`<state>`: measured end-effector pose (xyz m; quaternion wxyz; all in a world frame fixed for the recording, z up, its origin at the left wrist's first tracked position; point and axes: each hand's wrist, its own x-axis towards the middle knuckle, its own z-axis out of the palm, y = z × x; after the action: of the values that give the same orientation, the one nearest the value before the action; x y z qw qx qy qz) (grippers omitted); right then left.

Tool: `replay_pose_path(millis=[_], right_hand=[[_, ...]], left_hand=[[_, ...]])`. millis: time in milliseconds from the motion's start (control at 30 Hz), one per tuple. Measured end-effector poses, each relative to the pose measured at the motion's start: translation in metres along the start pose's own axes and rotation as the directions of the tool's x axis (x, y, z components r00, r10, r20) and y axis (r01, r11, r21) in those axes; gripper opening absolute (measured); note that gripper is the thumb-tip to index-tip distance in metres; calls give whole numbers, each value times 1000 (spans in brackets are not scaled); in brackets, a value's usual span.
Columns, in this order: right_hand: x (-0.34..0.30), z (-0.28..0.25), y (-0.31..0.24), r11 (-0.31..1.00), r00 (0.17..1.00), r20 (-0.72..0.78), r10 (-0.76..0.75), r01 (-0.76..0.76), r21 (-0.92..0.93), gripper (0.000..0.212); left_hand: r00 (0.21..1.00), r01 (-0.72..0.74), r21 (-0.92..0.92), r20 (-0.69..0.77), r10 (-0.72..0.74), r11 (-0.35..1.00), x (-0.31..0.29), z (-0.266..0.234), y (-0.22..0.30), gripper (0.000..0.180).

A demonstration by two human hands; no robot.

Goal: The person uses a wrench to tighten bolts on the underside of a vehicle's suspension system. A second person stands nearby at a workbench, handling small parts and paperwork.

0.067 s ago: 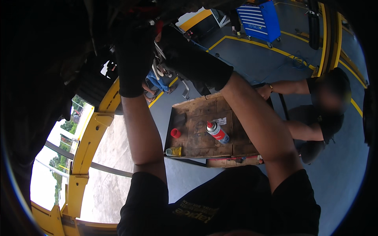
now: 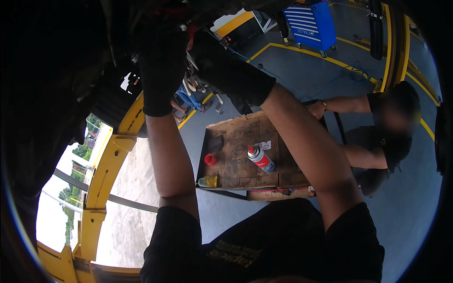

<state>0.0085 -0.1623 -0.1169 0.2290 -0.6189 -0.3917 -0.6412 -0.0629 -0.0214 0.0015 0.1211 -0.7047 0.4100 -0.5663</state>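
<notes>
Both my arms reach up into the dark underside of what looks like a vehicle (image 2: 52, 70). My left hand (image 2: 163, 78), in a black glove, is raised at the upper left. Close on its right is my right hand (image 2: 229, 70), gloved in black too, angled up and to the left. A small red part (image 2: 190, 35) shows between the gloves near their upper ends. Shadow and the gloves hide the fingers of both hands, so I cannot make out a grip or what they touch.
Below my arms, a cardboard-covered cart (image 2: 226, 141) carries a spray can (image 2: 260, 158), a red cap (image 2: 210, 159) and a small yellowish container (image 2: 208, 181). A co-worker (image 2: 363, 146) crouches at the right. Yellow lift posts (image 2: 101, 181) and a blue tool cabinet (image 2: 309, 26) stand around.
My right forearm and glove have shifted slightly to the left. My left arm looks almost still, and the things on the cart stay put.
</notes>
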Motion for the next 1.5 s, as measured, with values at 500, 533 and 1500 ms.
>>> replay_pose_path(millis=[500,533,1500], right_hand=[[25,-80,-24,691,890,324,322,-455,562,23],[40,-101,-36,624,858,379,347,-513,589,28],[-7,6,1,975,984,-110,142,-158,-155,29]], left_hand=[[996,94,0,-1,-94,996,0,23,-28,32],[996,94,1,5,-94,996,-4,24,-34,34],[992,-113,314,87,90,942,8,37,-51,26]])
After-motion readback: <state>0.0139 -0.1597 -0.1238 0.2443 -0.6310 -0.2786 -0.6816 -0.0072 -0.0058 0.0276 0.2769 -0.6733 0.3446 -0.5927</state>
